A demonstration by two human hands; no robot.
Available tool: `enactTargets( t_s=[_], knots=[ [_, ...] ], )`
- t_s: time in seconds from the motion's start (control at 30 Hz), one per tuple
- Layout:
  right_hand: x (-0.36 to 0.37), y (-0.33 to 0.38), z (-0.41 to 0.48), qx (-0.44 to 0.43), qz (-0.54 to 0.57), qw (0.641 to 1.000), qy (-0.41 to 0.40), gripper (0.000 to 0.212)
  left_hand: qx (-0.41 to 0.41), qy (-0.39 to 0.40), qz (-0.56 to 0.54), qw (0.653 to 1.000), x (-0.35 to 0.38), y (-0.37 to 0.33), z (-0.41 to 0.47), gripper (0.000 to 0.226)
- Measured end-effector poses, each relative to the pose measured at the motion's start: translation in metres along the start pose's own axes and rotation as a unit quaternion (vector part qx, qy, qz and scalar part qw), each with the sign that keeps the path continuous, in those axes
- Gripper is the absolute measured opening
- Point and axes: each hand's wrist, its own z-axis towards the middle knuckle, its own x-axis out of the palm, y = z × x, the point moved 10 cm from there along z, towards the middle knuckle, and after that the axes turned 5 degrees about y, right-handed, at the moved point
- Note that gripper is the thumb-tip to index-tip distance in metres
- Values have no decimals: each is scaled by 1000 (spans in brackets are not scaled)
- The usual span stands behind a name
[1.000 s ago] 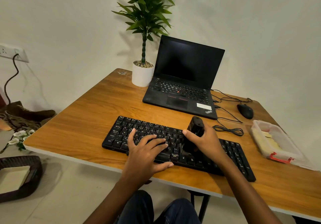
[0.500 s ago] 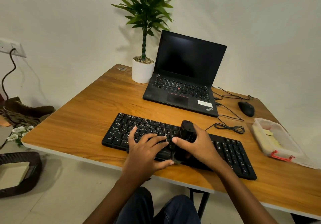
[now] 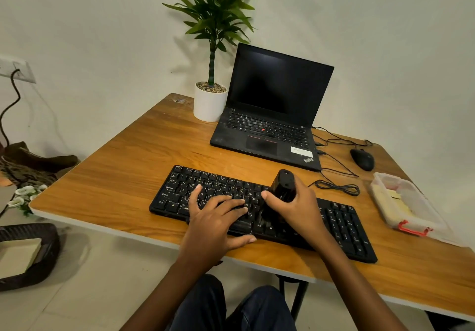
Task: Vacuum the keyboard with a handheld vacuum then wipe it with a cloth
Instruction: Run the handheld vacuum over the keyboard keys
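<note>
Home desk corner, wooden table [image 3: 133,156], laptop [image 3: 272,114], potted plant [image 3: 210,99], wall socket [image 3: 18,69]

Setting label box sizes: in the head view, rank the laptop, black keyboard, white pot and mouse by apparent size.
1. The laptop and the black keyboard: too alike to rank; the keyboard is nearer and partly covered.
2. The white pot.
3. The mouse, smallest.

keyboard [image 3: 180,192] middle hidden under left hand [image 3: 216,225].
</note>
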Motion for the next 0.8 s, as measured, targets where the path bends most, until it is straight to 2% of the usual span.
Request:
enactTargets(
  t_s=[0.13, 0.17, 0.27, 0.33, 0.4, 0.5, 0.63, 0.67, 0.8],
  knots=[
    [23, 9, -9, -5, 39, 992, 122, 23, 1, 3, 2, 1000, 1, 0, 0, 56],
    [21, 9, -7, 2, 29, 991, 130, 23, 1, 3, 2, 1000, 0, 0, 0, 56],
    [3, 6, 5, 11, -17, 998, 53, 25, 0, 3, 0, 1000, -1, -1, 1, 56],
    [5, 9, 2, -6, -7, 1000, 28, 25, -2, 3, -3, 1000, -1, 0, 1, 56],
    [14, 9, -7, -7, 29, 998, 59, 24, -3, 3, -4, 1000, -1, 0, 0, 56],
    [12, -6, -7, 42, 44, 994, 88, 21, -1, 1, -3, 1000, -1, -1, 0, 56],
    [-9, -12, 2, 49, 18, 999, -13, 19, -2, 3, -7, 1000, -1, -1, 1, 56],
    [-6, -11, 0, 43, 26, 999, -11, 19, -2, 4, -7, 1000, -1, -1, 0, 56],
    [10, -13, -10, 62, 62, 993, 83, 19, -2, 5, -2, 1000, 0, -1, 0, 56]
  ],
)
